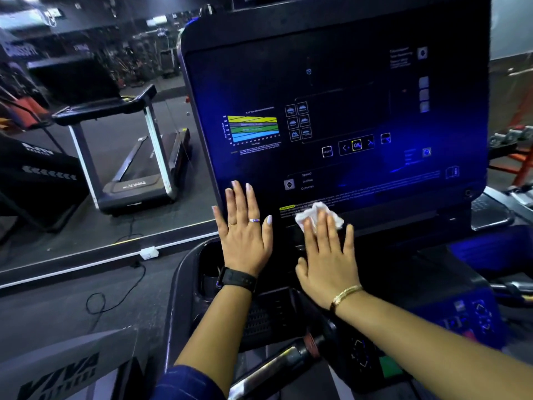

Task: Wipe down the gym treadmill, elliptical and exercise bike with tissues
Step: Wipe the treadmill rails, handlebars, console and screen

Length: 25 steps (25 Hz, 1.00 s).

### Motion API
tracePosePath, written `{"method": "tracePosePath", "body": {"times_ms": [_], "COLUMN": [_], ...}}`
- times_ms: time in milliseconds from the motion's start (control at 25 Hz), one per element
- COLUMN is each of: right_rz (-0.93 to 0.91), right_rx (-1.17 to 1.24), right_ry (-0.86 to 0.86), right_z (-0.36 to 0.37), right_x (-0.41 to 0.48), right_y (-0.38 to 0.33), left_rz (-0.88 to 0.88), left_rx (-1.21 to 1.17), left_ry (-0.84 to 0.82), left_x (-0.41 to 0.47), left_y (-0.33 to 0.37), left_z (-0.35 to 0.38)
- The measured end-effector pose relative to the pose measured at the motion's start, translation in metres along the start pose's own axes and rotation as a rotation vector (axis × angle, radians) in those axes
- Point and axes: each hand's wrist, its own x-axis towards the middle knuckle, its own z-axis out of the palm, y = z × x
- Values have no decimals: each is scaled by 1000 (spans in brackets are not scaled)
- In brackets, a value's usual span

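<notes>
Facing the head view, a large black glossy console panel (346, 96) of a cardio machine is shown upright, lit with a blue sheen. A striped yellow, green and blue heart-rate chart (252, 129) is printed on its left half, and a yellow-framed OK button (356, 145) is set right of centre; the words Speed, Incline and Calories are printed below.

The left hand (245, 226) is laid flat against the lower left corner of the console panel, with fingers straight and spread and nothing held. A silver ring (254, 220) is worn on one finger, and a black wristwatch (238, 280) is strapped to the wrist.

The right hand (328, 255) is placed just beside the left one, palm down, fingers extended and slightly apart. A white crumpled tissue (317, 215) is pressed under its fingertips against the lower edge of the console panel, over the fine printed text; the tissue protrudes above and to either side of the fingers. A thin gold bracelet (346, 294) is worn on this wrist.

A black cylindrical handlebar (282, 362) is seen below the forearms, and a blue sleeve (184, 382) at the bottom edge.

To the left, well apart, a grey-framed treadmill (135, 157) with a black belt is seen standing on the dark floor (52, 310), across which a black cable (115, 293) is looped.
</notes>
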Motion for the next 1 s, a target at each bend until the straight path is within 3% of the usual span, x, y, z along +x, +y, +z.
{"method": "tracePosePath", "body": {"times_ms": [120,200,280,400,520,680,760,880,1000], "right_rz": [-130,-157,-57,216,384,65,-26,131,341], "right_rx": [13,-21,-29,62,193,201,184,136,200], "right_ry": [-126,-93,-83,-247,-320,-354,-340,-259,-292], "right_z": [1,-6,-13,-15,-18,-19,-19,-18,-27], "right_x": [-11,9,26,28,15,-6,2,23,48], "right_y": [-18,-8,17,56,51,16,32,91,150], "left_rz": [80,125,159,159,180,192,200,216,177], "left_rx": [4,-26,-46,-51,-46,-65,-74,-31,-5], "left_ry": [-6,-5,1,-11,-3,-12,-33,-42,-35], "left_x": [1,1,3,3,1,5,6,8,11], "left_y": [17,26,33,43,51,63,71,77,85], "left_z": [8,12,15,20,23,28,30,33,34]}}
